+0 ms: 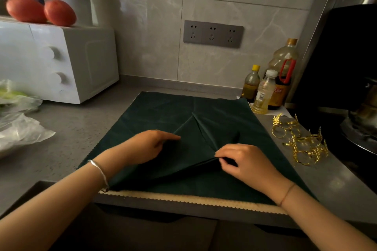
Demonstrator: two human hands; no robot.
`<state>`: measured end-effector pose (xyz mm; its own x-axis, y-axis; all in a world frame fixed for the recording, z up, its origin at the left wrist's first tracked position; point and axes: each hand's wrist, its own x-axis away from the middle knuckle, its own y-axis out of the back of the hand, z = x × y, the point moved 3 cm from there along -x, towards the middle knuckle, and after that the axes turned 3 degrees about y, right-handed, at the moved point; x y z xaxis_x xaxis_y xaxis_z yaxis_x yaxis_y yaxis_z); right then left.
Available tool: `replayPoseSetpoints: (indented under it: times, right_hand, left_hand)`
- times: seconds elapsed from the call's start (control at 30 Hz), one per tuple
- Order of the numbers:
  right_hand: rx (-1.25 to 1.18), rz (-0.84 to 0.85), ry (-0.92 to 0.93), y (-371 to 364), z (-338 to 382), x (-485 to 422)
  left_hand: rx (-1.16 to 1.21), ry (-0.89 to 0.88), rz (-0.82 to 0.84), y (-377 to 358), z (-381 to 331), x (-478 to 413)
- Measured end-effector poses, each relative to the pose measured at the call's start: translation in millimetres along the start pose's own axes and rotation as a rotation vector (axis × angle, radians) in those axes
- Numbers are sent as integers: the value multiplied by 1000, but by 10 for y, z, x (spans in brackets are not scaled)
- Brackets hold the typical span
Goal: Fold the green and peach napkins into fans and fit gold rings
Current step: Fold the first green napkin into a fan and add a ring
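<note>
A dark green napkin (163,112) lies spread on the grey counter, with a raised fold running up its middle. A peach napkin (183,198) lies under it; only its scalloped front edge shows. My left hand (149,144) rests on the green cloth left of the fold, fingers pointing right along the crease. My right hand (242,161) pinches the fold's edge between thumb and fingers. Several gold leaf-shaped rings (302,142) lie in a loose pile on the counter to the right of the napkin.
A white microwave (61,61) with two tomatoes (40,11) on top stands at the back left. Crumpled plastic bags (18,120) lie at the left. Three oil bottles (269,83) stand at the back right, beside a dark stove (346,87).
</note>
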<state>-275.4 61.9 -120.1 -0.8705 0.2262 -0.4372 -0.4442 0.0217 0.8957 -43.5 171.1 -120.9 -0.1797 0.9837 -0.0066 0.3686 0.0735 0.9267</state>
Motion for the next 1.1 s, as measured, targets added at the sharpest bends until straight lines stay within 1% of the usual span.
replayPoseSetpoints:
  times: [0.1, 0.17, 0.23, 0.3, 0.37, 0.43, 0.53, 0.6, 0.67, 0.73, 0.77, 0.8, 0.87, 0.97, 1.0, 1.1]
  right_hand:
    - [-19, 25, -39, 95, -201, 204]
    - [-1, 59, -34, 87, -257, 293]
    - [64, 104, 24, 68, -246, 337]
    - [147, 141, 98, 85, -194, 332]
    - [190, 156, 156, 100, -156, 304]
    - [194, 169, 189, 93, -120, 280]
    - [145, 145, 147, 48, -126, 265]
    - [36, 128, 30, 29, -164, 248]
    - [-27, 124, -77, 4, -217, 232]
    - [-57, 132, -139, -19, -239, 200]
    - [-81, 135, -163, -30, -245, 182]
    - [-102, 135, -182, -42, -252, 167]
    - [-123, 139, -218, -38, -268, 125]
    - [-105, 176, -261, -18, -323, 20]
    - [-101, 156, -274, -12, -351, -46]
    - [-160, 26, -332, -63, -554, -277]
  left_hand:
    - [-305, -157, -31, 3, 104, 24]
    - [-426, -307, -84, -18, 93, 62]
    - [-527, -473, -176, -17, 68, 105]
    - [-595, -620, -248, -20, 29, 138]
    - [-610, -725, -260, -30, -29, 166]
    - [-611, -754, -233, -45, -37, 154]
    - [-532, -712, -178, -68, 29, 95]
    - [-417, -634, -173, -67, 88, 65]
    - [-293, -512, -179, -62, 115, 40]
    - [-69, -318, -163, -50, 112, 23]
    - [44, -247, -157, -55, 102, 12]
    - [125, -214, -170, -61, 80, -14]
    - [213, -146, -184, -84, 61, -103]
    - [318, -16, -130, -131, 96, -253]
    - [339, 26, -113, -139, 108, -298]
    - [369, 122, -107, -165, 100, -420]
